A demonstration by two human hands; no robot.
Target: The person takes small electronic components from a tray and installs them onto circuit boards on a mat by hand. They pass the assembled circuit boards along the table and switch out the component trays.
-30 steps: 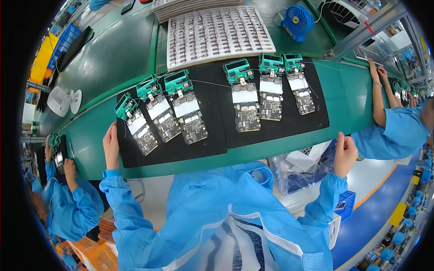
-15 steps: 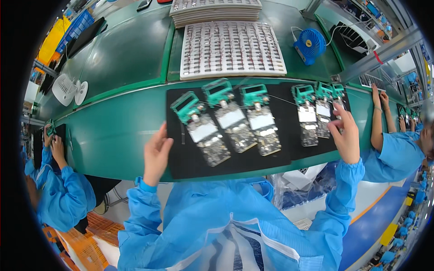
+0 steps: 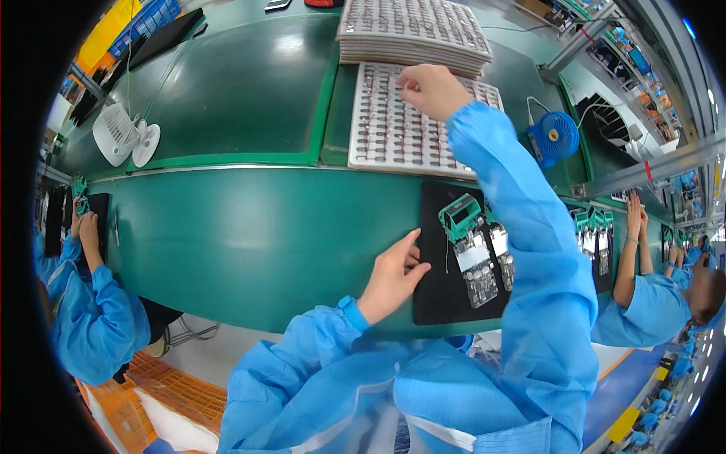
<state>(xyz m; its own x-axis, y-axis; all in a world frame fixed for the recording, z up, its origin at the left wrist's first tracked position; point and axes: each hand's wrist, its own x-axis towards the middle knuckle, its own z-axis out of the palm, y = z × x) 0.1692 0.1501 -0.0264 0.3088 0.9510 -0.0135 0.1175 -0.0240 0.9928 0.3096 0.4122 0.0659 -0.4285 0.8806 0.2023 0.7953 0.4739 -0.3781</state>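
The left hand [image 3: 389,278] is the nearer one, thumb and fingers parted and loosely bent, with nothing seen in its grip. Its fingertips are at the left edge of a black mat [image 3: 435,306]; whether they press on it cannot be told. The green bench [image 3: 227,234] spreads out to the left of this hand and beyond it. Just right of the hand, on the mat, lies a dark circuit board [image 3: 480,284] with a white patch, a green frame [image 3: 460,218] at its far end. A second board [image 3: 501,250] lies beside the first, farther from the left hand and partly covered by the right sleeve [image 3: 544,250]. More boards [image 3: 603,253] show past that sleeve.

Farther out, the right hand [image 3: 435,91] is above a white tray [image 3: 364,160], its fingers bent and drawn together; whether they hold one of the small parts [image 3: 414,140] cannot be told. These parts sit in rows, below and around the hand. Just beyond it is a stack of trays [image 3: 412,51]. A blue fan [image 3: 557,136] stands to the right of that hand, and a white fan [image 3: 115,136] well to the left of both hands.
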